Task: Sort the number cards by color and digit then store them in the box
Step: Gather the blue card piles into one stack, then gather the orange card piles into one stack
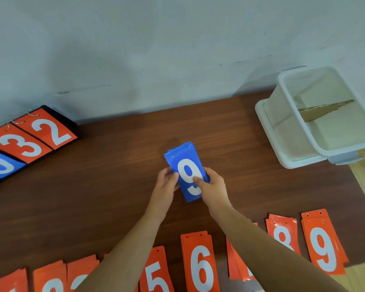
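With the left hand point(165, 181) and right hand point(211, 183) gripping the blue stack point(187, 171) by its sides, square its edges before carrying it to the box point(303, 131)

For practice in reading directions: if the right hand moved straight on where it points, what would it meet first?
The blue card stack that the right hand grips; beyond, probably only table, then wall.

blue cards point(185, 171), orange cards point(200, 264), brown table point(114, 175)
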`<state>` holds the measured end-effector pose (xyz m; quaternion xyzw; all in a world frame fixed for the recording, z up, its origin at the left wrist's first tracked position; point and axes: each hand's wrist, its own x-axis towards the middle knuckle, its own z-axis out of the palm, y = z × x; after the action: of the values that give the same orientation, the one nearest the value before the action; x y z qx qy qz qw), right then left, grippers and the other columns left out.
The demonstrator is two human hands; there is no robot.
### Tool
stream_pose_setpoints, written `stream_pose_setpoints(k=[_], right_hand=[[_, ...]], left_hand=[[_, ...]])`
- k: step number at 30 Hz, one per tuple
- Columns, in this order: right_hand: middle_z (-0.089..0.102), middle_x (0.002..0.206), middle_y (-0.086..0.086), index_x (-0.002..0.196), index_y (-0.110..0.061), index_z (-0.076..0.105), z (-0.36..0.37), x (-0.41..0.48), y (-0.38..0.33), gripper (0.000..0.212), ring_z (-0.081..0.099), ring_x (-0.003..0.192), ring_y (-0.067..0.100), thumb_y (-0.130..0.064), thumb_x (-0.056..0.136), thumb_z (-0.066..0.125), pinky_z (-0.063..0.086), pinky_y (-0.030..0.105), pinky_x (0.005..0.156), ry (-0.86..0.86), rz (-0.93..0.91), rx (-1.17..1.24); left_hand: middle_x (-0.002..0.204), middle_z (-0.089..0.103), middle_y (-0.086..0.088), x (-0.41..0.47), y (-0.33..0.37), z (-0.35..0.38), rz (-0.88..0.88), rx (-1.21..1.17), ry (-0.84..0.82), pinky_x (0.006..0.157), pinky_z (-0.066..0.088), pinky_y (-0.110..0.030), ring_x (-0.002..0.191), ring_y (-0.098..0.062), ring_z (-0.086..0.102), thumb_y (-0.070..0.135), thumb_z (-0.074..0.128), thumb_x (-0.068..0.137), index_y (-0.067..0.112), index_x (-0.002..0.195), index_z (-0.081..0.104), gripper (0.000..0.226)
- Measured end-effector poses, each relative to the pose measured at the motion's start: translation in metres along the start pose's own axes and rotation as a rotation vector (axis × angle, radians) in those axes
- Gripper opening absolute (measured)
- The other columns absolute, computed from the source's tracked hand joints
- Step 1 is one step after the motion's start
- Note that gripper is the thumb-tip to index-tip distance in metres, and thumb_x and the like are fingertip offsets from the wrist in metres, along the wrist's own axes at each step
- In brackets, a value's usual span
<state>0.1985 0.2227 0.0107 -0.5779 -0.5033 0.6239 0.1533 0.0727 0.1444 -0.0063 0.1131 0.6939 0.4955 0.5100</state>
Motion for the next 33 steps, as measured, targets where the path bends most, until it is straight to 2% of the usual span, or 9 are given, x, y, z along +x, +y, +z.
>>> stream_pose_setpoints(k=[3,6,12,16,19,22,26,29,33], right_hand=[[0.060,0.111,-0.009,0.120,-0.025,0.051,0.003,0.003,-0.002,0.030,0.061,0.089,0.004,-0.021,0.093,0.064,0.051,0.016,0.063,0.060,0.010,-0.066],[0.058,0.111,-0.002,0.127,-0.020,0.041,0.005,0.009,0.006,0.040,0.061,0.088,0.010,-0.025,0.094,0.062,0.057,0.028,0.066,0.076,0.000,-0.353],[0.047,0.126,0.008,0.128,-0.009,0.044,0.017,0.013,0.030,0.042,0.052,0.114,0.019,-0.034,0.096,0.057,0.048,0.030,0.097,0.126,-0.142,-0.851],[0.050,0.125,0.008,0.126,-0.010,0.048,0.021,0.010,0.038,0.045,0.048,0.116,0.021,-0.043,0.096,0.053,0.044,0.030,0.098,0.223,-0.243,-1.010],[0.048,0.124,0.013,0.129,-0.007,0.047,0.022,0.005,0.032,0.051,0.050,0.111,0.025,-0.042,0.093,0.056,0.044,0.033,0.095,0.290,-0.229,-0.982],[0.048,0.120,0.017,0.125,-0.003,0.051,0.024,-0.006,0.021,0.044,0.050,0.106,0.030,-0.031,0.092,0.058,0.045,0.039,0.093,0.319,-0.327,-0.867],[0.047,0.123,0.017,0.128,-0.002,0.052,0.049,-0.034,-0.004,0.044,0.047,0.113,0.031,-0.027,0.092,0.058,0.043,0.041,0.097,0.185,-0.360,-0.726],[0.048,0.125,0.017,0.130,-0.003,0.053,0.083,-0.064,-0.019,0.048,0.048,0.116,0.034,-0.030,0.091,0.059,0.043,0.046,0.098,0.116,-0.376,-0.712],[0.047,0.126,0.016,0.130,-0.005,0.054,0.140,-0.112,-0.024,0.047,0.049,0.117,0.035,-0.029,0.090,0.060,0.041,0.046,0.101,0.008,-0.433,-0.748]], left_hand=[[0.120,0.066,0.002,0.013,0.004,0.010,0.062,0.206,0.054,0.084,0.053,-0.022,0.105,-0.006,0.064,0.006,0.058,0.094,0.017,0.130,0.051,0.038],[0.117,0.065,0.002,0.022,0.003,0.013,0.097,0.468,0.107,0.063,0.046,-0.011,0.099,-0.007,0.063,0.006,0.063,0.091,0.018,0.123,0.056,0.036],[0.116,0.059,-0.004,0.025,-0.012,0.017,0.162,0.838,0.222,0.082,0.049,-0.026,0.107,-0.019,0.059,0.019,0.067,0.091,0.012,0.121,0.061,0.031],[0.122,0.054,-0.005,0.022,-0.014,0.015,0.176,0.910,0.242,0.090,0.049,-0.030,0.116,-0.021,0.054,0.025,0.061,0.095,0.012,0.127,0.059,0.034],[0.133,0.050,-0.006,0.016,-0.009,0.003,0.142,0.841,0.225,0.090,0.047,-0.027,0.114,-0.019,0.058,0.025,0.057,0.097,0.010,0.136,0.054,0.042],[0.120,0.056,-0.003,0.000,0.002,-0.027,0.182,0.782,0.235,0.082,0.044,-0.020,0.093,-0.011,0.058,0.022,0.059,0.095,0.014,0.125,0.061,0.030],[0.108,0.059,-0.001,-0.035,0.016,-0.095,0.204,0.719,0.290,0.089,0.047,-0.027,0.087,-0.009,0.057,0.018,0.062,0.092,0.014,0.110,0.067,0.019],[0.107,0.059,0.005,-0.070,0.021,-0.157,0.178,0.706,0.333,0.083,0.041,-0.021,0.095,-0.009,0.058,0.022,0.060,0.094,0.019,0.110,0.066,0.017],[0.099,0.063,0.001,-0.118,0.012,-0.241,0.195,0.677,0.423,0.083,0.046,-0.024,0.086,-0.009,0.059,0.017,0.063,0.091,0.017,0.103,0.066,0.012]])
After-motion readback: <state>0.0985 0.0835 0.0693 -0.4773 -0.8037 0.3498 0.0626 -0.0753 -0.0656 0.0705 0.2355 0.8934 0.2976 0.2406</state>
